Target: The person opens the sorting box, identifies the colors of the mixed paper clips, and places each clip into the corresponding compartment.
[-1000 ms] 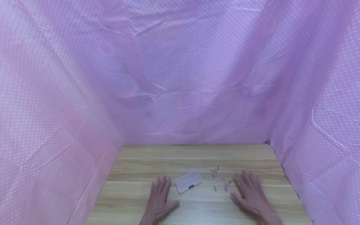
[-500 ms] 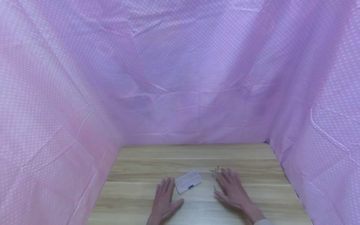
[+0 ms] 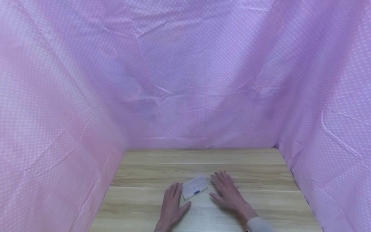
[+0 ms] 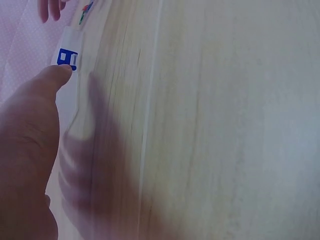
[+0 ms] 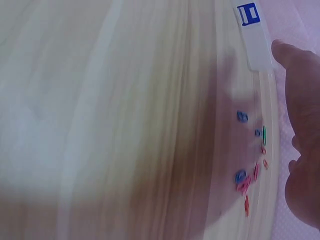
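Observation:
A flat, clear plastic box [image 3: 193, 186] with a blue clasp [image 4: 67, 58] lies aslant on the table between the hands. My left hand [image 3: 171, 204] is spread beside the box's left edge, its fingertips close to it; whether they touch is unclear. To the right, my right hand [image 3: 228, 194] hovers palm down with straight fingers, casting a shadow and hiding most of the paper clips in the head view. The right wrist view shows those clips scattered under it: a green paper clip [image 5: 264, 135], blue paper clips [image 5: 242, 116], pink paper clips [image 5: 244, 185] and a red paper clip [image 5: 246, 205].
The wood-grain table [image 3: 162, 158] has a rounded corner at the far right. Pink cloth with white dots [image 3: 185, 116] hangs behind it and on both sides. A light sleeve [image 3: 259, 224] covers the right forearm.
My right hand has swept left across the paper clips, from their right side to above them. The left hand has shifted slightly right, nearer the box. The box has stayed put.

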`<state>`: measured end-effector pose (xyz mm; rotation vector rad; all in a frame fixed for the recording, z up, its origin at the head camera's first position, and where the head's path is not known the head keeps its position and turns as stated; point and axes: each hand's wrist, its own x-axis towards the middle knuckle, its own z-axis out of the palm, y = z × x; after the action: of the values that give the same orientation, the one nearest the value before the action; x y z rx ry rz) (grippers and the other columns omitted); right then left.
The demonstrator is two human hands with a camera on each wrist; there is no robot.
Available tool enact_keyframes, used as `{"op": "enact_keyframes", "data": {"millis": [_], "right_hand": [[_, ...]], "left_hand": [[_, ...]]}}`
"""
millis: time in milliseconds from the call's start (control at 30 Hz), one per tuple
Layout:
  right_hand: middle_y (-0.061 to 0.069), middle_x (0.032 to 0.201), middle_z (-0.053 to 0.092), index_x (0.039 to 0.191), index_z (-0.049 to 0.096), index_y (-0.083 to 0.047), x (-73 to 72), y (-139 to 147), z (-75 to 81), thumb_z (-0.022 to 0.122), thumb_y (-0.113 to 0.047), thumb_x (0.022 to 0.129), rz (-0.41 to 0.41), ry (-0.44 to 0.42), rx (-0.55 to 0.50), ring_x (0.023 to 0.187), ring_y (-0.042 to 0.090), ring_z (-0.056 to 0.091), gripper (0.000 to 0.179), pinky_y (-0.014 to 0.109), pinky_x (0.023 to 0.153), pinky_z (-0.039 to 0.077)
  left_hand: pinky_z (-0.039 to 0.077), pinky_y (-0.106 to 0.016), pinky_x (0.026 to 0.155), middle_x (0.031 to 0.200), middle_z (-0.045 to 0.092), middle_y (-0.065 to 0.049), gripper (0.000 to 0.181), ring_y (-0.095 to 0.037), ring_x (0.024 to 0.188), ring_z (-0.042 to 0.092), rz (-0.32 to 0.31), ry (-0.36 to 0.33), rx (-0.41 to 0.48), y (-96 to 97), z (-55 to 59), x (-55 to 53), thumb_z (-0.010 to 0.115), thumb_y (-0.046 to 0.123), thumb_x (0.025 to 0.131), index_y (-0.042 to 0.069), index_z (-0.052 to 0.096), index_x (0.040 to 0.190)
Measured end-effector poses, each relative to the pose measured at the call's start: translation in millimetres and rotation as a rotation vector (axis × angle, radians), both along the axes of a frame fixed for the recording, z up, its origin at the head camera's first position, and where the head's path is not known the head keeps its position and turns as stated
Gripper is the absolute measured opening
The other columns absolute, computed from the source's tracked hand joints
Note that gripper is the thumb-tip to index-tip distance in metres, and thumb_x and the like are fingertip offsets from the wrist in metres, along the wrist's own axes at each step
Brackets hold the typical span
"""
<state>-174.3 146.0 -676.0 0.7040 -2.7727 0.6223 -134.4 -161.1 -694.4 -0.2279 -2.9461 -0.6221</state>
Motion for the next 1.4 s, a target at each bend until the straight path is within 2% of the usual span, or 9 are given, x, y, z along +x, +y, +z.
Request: {"op": "enact_keyframes", "data": {"millis": [67, 133, 333, 633, 900, 1200, 1267, 1400], "right_hand": [[0.016, 0.163, 0.044, 0.157, 0.044, -0.013, -2.8, -5, 1.2, 0.068, -0.053, 0.095, 0.013, -0.013, -0.006, 0.154, 0.042, 0.037, 0.078, 0.059, 0.134, 0.017], [0.016, 0.163, 0.044, 0.156, 0.044, -0.01, -5.2, -11, 2.6, 0.069, -0.049, 0.096, 0.026, -0.035, -0.009, 0.154, 0.042, 0.037, 0.076, 0.064, 0.13, 0.025], [0.015, 0.167, 0.038, 0.159, 0.039, -0.013, -8.3, -23, 6.6, 0.066, -0.045, 0.098, 0.042, -0.125, 0.003, 0.156, 0.041, 0.033, 0.074, 0.064, 0.131, 0.023], [0.012, 0.168, 0.036, 0.16, 0.038, -0.014, -13.7, -35, 8.7, 0.066, -0.039, 0.1, 0.075, -0.166, 0.004, 0.158, 0.037, 0.032, 0.072, 0.063, 0.132, 0.024], [0.013, 0.163, 0.044, 0.153, 0.049, -0.013, -19.0, -41, 6.1, 0.068, -0.032, 0.098, 0.083, -0.149, 0.016, 0.155, 0.038, 0.036, 0.061, 0.065, 0.13, 0.026], [0.011, 0.162, 0.047, 0.15, 0.052, -0.013, -23.2, -42, 1.0, 0.072, -0.031, 0.096, 0.078, -0.13, 0.007, 0.154, 0.036, 0.039, 0.06, 0.064, 0.129, 0.03], [0.013, 0.16, 0.049, 0.149, 0.054, -0.012, -24.1, -42, 0.2, 0.074, -0.03, 0.095, 0.085, -0.11, 0.001, 0.153, 0.036, 0.041, 0.06, 0.064, 0.128, 0.032], [0.013, 0.157, 0.052, 0.146, 0.057, -0.013, -25.4, -42, -2.0, 0.076, -0.031, 0.093, 0.086, -0.082, 0.002, 0.15, 0.036, 0.044, 0.059, 0.063, 0.126, 0.036]], "left_hand": [[0.027, -0.063, 0.131, 0.163, 0.045, -0.011, 0.089, -0.037, 0.154, 0.038, 0.003, 0.009, 0.008, 0.7, 0.0, -0.5, 0.071, 0.065, 0.087, 0.02, 0.042, 0.158], [0.028, -0.062, 0.131, 0.163, 0.046, -0.01, 0.087, -0.036, 0.154, 0.038, 0.009, 0.006, 0.012, 1.7, 0.2, -1.4, 0.071, 0.064, 0.088, 0.021, 0.042, 0.158], [0.03, -0.06, 0.13, 0.161, 0.048, -0.01, 0.082, -0.035, 0.153, 0.04, 0.008, 0.002, 0.015, 5.9, 1.5, -2.4, 0.071, 0.061, 0.089, 0.02, 0.045, 0.156], [0.037, -0.056, 0.126, 0.15, 0.058, -0.009, 0.077, -0.032, 0.144, 0.05, 0.004, 0.1, 0.02, 10.4, -0.5, -2.8, 0.078, 0.052, 0.087, 0.017, 0.052, 0.151], [0.042, -0.046, 0.123, 0.141, 0.062, -0.002, 0.071, -0.024, 0.136, 0.055, 0.017, 0.146, 0.006, 11.8, -5.7, -4.6, 0.08, 0.046, 0.086, 0.018, 0.056, 0.147], [0.045, -0.046, 0.12, 0.142, 0.063, -0.002, 0.069, -0.025, 0.136, 0.057, 0.027, 0.141, 0.033, 12.1, -6.8, -5.4, 0.08, 0.043, 0.088, 0.02, 0.055, 0.148], [0.047, -0.047, 0.119, 0.141, 0.063, -0.003, 0.068, -0.025, 0.134, 0.058, 0.024, 0.156, 0.029, 11.8, -7.1, -5.9, 0.08, 0.042, 0.088, 0.019, 0.056, 0.148], [0.047, -0.046, 0.119, 0.142, 0.063, -0.002, 0.067, -0.024, 0.135, 0.057, 0.025, 0.145, 0.02, 11.1, -7.2, -6.6, 0.079, 0.042, 0.089, 0.02, 0.056, 0.148]]}}
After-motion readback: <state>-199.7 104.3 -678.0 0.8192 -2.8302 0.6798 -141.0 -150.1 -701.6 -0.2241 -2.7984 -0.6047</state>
